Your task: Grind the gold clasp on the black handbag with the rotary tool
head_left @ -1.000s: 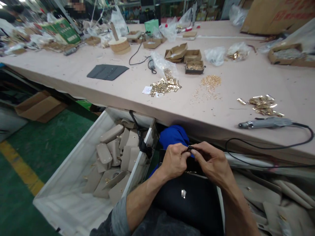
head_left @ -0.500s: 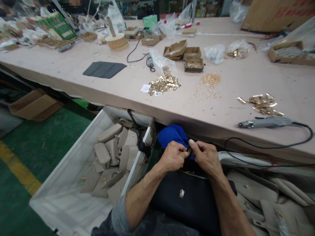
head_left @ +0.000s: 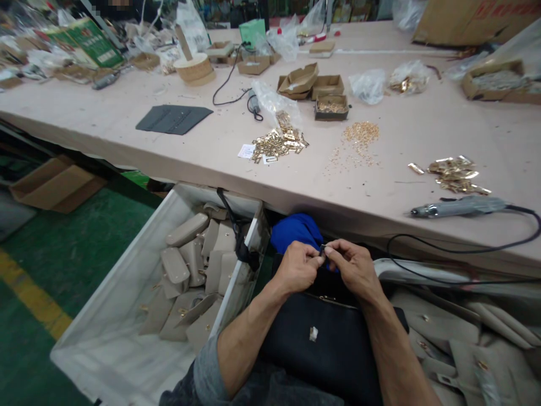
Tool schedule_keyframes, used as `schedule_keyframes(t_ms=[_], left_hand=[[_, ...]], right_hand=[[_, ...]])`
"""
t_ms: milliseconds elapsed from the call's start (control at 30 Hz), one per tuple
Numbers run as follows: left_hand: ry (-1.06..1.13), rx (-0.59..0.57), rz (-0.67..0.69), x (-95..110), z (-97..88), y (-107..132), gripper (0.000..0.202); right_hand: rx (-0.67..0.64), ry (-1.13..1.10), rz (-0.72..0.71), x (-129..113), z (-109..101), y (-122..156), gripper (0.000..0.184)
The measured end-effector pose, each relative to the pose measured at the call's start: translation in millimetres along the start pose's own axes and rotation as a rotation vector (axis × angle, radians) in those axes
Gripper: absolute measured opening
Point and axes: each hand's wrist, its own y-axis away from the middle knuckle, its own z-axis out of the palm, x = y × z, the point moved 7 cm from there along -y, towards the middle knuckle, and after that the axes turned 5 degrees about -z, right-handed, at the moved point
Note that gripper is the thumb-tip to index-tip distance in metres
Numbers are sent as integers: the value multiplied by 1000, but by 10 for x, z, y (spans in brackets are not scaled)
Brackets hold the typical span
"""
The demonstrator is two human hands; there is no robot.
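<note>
Both my hands meet above a black bag lying on my lap. My left hand is closed, pinching a small black strip between thumb and fingers. From the other side, the thumb and fingertips of my right hand close on the same strip. Most of the strip is hidden by the fingers, so its exact kind cannot be made out. The bag carries a small whitish patch with metal on its front and a thin gold-coloured line near its top edge. Behind the hands lies blue cloth.
A white bin of beige bags stands at left; more beige bags lie at right. On the table are gold buckles, tiny gold pieces, gold plates and a corded electric screwdriver.
My right thumb has come down onto the black strip, and its fingers now pinch it. The hands stay almost in place, while the view has shifted slightly.
</note>
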Motion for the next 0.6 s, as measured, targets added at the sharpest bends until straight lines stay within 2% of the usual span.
schedule_keyframes(t_ms=[267,433,600], left_hand=[[64,-26,-21,-13,14,-5,12],[22,43,34,-3,-30,-57,17],[-11,158,88,27,-109,-62,35]], right_hand=[[28,-30,1,43,4,-32,29],[36,-37,-8,48,11,-29,28],[10,-19,-4,38,30,-25,31]])
